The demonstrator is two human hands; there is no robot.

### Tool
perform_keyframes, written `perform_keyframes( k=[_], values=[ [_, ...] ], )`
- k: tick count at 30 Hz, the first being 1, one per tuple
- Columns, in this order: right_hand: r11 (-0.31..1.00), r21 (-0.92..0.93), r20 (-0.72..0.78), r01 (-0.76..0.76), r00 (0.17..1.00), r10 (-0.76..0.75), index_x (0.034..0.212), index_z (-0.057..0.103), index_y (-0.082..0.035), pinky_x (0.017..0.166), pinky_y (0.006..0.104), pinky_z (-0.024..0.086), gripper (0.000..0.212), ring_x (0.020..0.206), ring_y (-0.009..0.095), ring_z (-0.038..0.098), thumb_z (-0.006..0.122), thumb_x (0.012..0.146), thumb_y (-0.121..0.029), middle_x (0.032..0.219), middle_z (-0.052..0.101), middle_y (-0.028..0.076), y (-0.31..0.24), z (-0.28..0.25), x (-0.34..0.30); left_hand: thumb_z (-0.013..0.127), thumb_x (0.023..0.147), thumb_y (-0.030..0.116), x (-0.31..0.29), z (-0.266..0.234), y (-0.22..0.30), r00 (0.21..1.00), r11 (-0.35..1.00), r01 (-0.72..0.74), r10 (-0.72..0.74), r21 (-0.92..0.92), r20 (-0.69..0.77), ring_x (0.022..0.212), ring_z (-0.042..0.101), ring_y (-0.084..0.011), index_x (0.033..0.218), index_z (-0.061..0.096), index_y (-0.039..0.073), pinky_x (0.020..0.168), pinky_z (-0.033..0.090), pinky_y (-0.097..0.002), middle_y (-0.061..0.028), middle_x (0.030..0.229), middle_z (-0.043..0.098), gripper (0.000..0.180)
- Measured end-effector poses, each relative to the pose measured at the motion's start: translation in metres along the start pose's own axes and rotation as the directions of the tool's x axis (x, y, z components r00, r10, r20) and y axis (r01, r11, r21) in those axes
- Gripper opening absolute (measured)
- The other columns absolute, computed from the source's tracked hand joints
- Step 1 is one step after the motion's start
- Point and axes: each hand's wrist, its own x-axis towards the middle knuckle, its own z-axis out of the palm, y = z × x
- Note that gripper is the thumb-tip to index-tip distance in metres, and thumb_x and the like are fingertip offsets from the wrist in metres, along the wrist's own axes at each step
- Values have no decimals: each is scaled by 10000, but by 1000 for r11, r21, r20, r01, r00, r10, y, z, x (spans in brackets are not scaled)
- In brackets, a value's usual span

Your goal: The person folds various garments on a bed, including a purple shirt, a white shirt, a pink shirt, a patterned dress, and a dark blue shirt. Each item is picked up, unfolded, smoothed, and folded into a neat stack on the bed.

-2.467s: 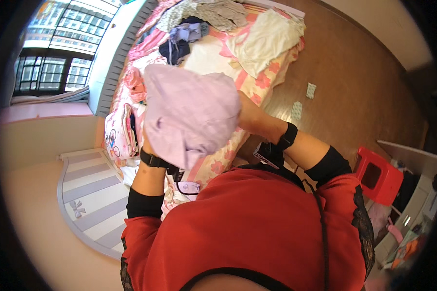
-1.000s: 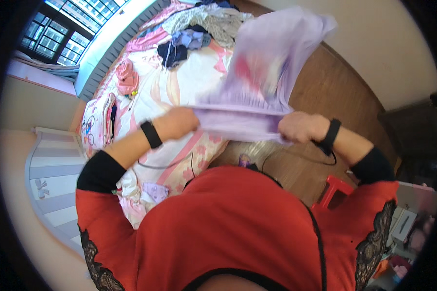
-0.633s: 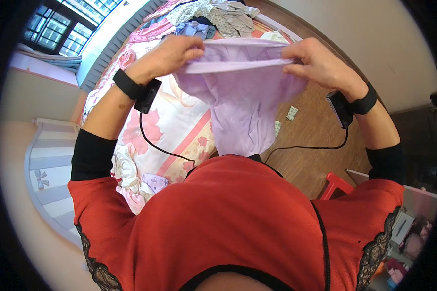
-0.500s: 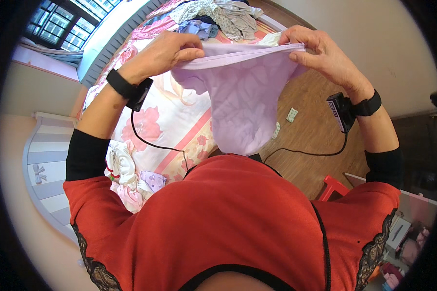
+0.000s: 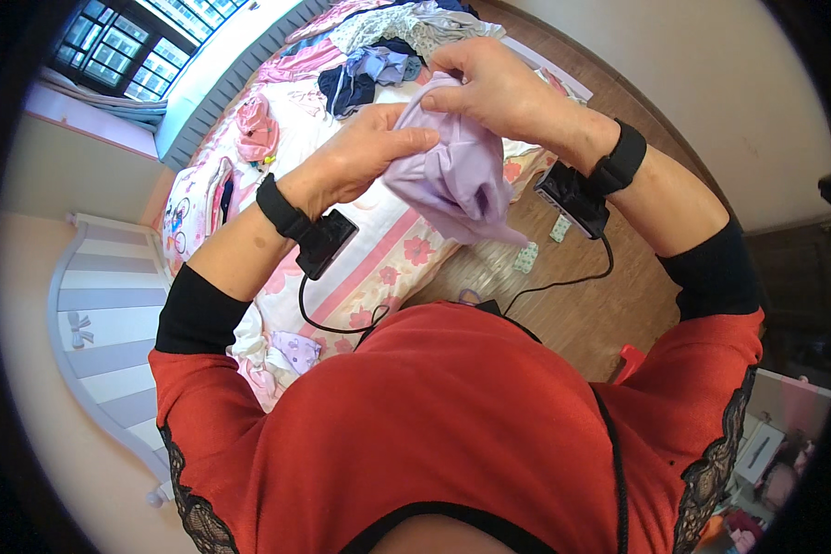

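Note:
A pair of lilac underpants (image 5: pixel 460 175) hangs gathered and creased between my hands, above the near part of the bed. My left hand (image 5: pixel 369 152) pinches its left edge, the thumb lying along the cloth. At its top edge my right hand (image 5: pixel 489 88) grips the fabric between thumb and fingers, slightly higher and farther away. The hands are close together, and the lower part of the cloth dangles loose in folds.
Beneath lies a bed (image 5: pixel 342 277) with a floral sheet. Piled clothes (image 5: pixel 406 32) cover its far end; a pink cap-like item (image 5: pixel 257 127) and more clothes (image 5: pixel 291 351) lie at left. Small patterned pieces (image 5: pixel 526 258) are on the wooden floor (image 5: pixel 563 286). Cables run from both wrist devices.
My hands have come together from a wide hold, the right one moving left and the left one down. The underpants, stretched at the waistband before, are now bunched.

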Motion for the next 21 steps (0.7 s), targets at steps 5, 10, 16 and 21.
perform_keyframes(
  k=[5, 10, 16, 21],
  values=[
    [982, 191, -19, 12, 1000, -8, 895, 629, -17, 642, 282, 464, 145, 723, 100, 546, 708, 846, -128, 771, 610, 19, 26, 11, 0, 698, 938, 265, -4, -13, -14, 945, 973, 197, -157, -117, 286, 979, 678, -161, 1229, 616, 4, 871, 555, -313, -92, 1155, 686, 399],
    [881, 471, -207, -51, 964, 166, 985, 619, -17, 675, 251, 486, 149, 777, 97, 588, 619, 952, -162, 849, 627, 17, 39, 12, -52, 660, 965, 240, -7, -21, -35, 967, 920, 46, 58, -389, 250, 1093, 649, -199, 1223, 613, 9, 1000, 497, -350, -93, 1179, 675, 349],
    [736, 654, 105, -176, 984, 141, 1129, 654, 17, 833, 297, 510, 238, 910, 145, 639, 525, 976, -112, 962, 704, 65, 38, 54, -117, 592, 1005, 267, -22, -23, -55, 989, 886, 70, -2, -458, 149, 1223, 576, -211, 1472, 389, 22, 1044, 467, -372, -101, 1385, 552, 565],
    [690, 665, 376, -285, 927, 21, 1212, 612, 17, 886, 319, 500, 317, 1006, 176, 623, 546, 976, -185, 1090, 682, 126, 35, 93, -97, 621, 979, 258, -31, -4, -60, 938, 916, 339, -313, -215, 145, 1048, 609, -147, 1318, 561, 16, 922, 495, -322, -59, 1198, 638, 420]
  ],
)
